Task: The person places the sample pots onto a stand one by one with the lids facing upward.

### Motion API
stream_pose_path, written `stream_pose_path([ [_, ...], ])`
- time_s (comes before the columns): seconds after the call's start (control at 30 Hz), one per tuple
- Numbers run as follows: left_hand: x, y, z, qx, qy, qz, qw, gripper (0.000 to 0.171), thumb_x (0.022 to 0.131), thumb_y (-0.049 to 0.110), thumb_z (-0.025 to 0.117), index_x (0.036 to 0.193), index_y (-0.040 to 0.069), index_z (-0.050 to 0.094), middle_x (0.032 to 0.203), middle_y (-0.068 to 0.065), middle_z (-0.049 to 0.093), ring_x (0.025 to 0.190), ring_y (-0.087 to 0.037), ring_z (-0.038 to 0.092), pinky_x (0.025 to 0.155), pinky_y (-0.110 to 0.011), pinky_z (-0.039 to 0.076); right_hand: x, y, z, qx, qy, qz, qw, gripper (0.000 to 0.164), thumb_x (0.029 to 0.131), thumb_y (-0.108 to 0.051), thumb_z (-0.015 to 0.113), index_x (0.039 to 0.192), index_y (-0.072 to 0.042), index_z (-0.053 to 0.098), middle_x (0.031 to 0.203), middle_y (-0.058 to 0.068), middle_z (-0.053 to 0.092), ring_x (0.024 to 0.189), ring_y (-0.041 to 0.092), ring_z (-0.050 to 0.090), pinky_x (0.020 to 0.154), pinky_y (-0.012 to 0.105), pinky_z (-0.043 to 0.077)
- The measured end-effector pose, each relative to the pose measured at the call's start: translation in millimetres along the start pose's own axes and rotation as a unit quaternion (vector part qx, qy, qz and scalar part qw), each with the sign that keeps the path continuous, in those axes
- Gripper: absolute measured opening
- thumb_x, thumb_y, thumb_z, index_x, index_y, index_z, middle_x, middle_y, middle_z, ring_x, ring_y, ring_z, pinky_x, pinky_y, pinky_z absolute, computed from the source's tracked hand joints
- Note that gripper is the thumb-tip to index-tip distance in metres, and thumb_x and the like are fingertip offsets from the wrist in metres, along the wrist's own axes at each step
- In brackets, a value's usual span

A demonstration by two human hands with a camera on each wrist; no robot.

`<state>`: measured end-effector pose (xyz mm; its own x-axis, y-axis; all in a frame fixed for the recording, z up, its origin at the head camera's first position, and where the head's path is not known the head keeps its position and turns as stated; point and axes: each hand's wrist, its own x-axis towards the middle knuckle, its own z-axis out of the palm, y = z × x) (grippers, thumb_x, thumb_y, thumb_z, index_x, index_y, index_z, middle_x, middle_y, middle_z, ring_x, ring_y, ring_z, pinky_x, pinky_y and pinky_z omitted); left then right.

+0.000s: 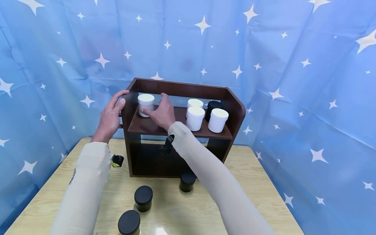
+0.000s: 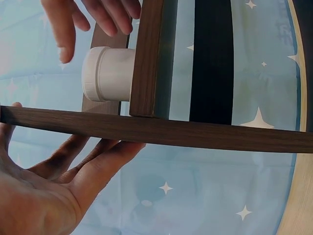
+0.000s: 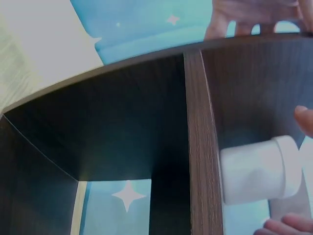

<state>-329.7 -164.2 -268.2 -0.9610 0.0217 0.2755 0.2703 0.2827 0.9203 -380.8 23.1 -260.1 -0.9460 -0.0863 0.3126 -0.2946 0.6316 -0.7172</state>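
A dark brown two-tier wooden shelf [image 1: 147, 127] stands on the table. Its upper board bears a white lidded jar [image 1: 146, 106] at the left end. Around that jar my right hand [image 1: 163, 112] is spread, thumb on the near side and fingers behind; in the right wrist view the thumb [image 3: 305, 120] and fingertips [image 3: 288, 225] stand apart from the jar's white wall. My left hand [image 1: 108, 122] rests against the outside of the left side panel [image 2: 146, 134], its fingers extended along the wood.
Several white jars [image 1: 195, 119] and a black jar [image 1: 213, 106] are grouped at the upper board's right end. Black-lidded jars stand on the table [image 1: 249, 189], two near the front left [image 1: 143, 197] and one by the shelf's base [image 1: 187, 181]. Blue star-patterned curtains [image 1: 182, 45] surround the table.
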Motion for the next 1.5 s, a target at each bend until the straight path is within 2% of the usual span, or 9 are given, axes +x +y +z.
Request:
stream_pose_path([
  [0.3, 1.4, -1.4, 0.1, 0.006, 0.006, 0.001, 1.0000, 0.048, 0.104, 0.060, 0.027, 0.151, 0.050, 0.031, 0.161, -0.011, 0.033, 0.134, -0.048, 0.049, 0.095, -0.073, 0.046, -23, 2, -8, 0.021, -0.023, -0.031, 0.999, 0.095, 0.083, -0.046, 0.080, 0.155, -0.012, 0.027, 0.148, 0.013, 0.051, 0.130, 0.027, 0.056, 0.105, 0.045, 0.053],
  [0.53, 2.5, -1.2, 1.8, 0.008, 0.012, 0.005, 0.9999, 0.048, 0.105, 0.058, 0.027, 0.152, 0.048, 0.032, 0.160, -0.011, 0.034, 0.131, -0.047, 0.051, 0.094, -0.073, 0.047, -46, 5, -16, 0.036, -0.039, -0.060, 0.997, 0.097, 0.081, -0.046, 0.082, 0.155, -0.014, 0.027, 0.151, 0.011, 0.048, 0.135, 0.026, 0.055, 0.108, 0.046, 0.050],
  [0.77, 1.6, -1.4, 4.3, 0.006, 0.012, 0.005, 0.9999, 0.048, 0.105, 0.058, 0.028, 0.152, 0.047, 0.032, 0.160, -0.011, 0.034, 0.132, -0.048, 0.051, 0.093, -0.073, 0.048, -67, 15, -22, 0.073, -0.059, -0.063, 0.994, 0.095, 0.082, -0.042, 0.082, 0.156, -0.018, 0.027, 0.150, 0.010, 0.049, 0.135, 0.025, 0.056, 0.109, 0.044, 0.050],
  [1.07, 1.8, -1.4, 2.4, 0.009, 0.018, 0.007, 0.9998, 0.047, 0.105, 0.058, 0.027, 0.151, 0.049, 0.033, 0.160, -0.012, 0.034, 0.132, -0.048, 0.050, 0.093, -0.074, 0.047, -85, 25, -21, 0.166, -0.094, -0.099, 0.977, 0.089, 0.083, -0.026, 0.083, 0.154, -0.021, 0.028, 0.149, 0.012, 0.047, 0.136, 0.022, 0.055, 0.112, 0.037, 0.047],
  [1.27, 1.7, -1.9, 2.1, 0.007, 0.021, 0.004, 0.9997, 0.048, 0.105, 0.059, 0.028, 0.151, 0.049, 0.033, 0.161, -0.011, 0.032, 0.132, -0.047, 0.049, 0.095, -0.073, 0.046, -106, 35, -19, 0.214, -0.110, -0.125, 0.963, 0.084, 0.084, -0.018, 0.082, 0.152, -0.020, 0.032, 0.150, 0.014, 0.047, 0.137, 0.021, 0.053, 0.112, 0.034, 0.047],
  [1.5, 2.0, -1.5, 3.2, 0.008, 0.023, 0.004, 0.9997, 0.047, 0.105, 0.057, 0.027, 0.151, 0.048, 0.033, 0.162, -0.009, 0.031, 0.135, -0.046, 0.047, 0.097, -0.074, 0.045, -128, 52, -13, 0.246, -0.118, -0.138, 0.952, 0.083, 0.083, -0.012, 0.082, 0.152, -0.010, 0.036, 0.147, 0.015, 0.049, 0.137, 0.026, 0.053, 0.110, 0.033, 0.049],
])
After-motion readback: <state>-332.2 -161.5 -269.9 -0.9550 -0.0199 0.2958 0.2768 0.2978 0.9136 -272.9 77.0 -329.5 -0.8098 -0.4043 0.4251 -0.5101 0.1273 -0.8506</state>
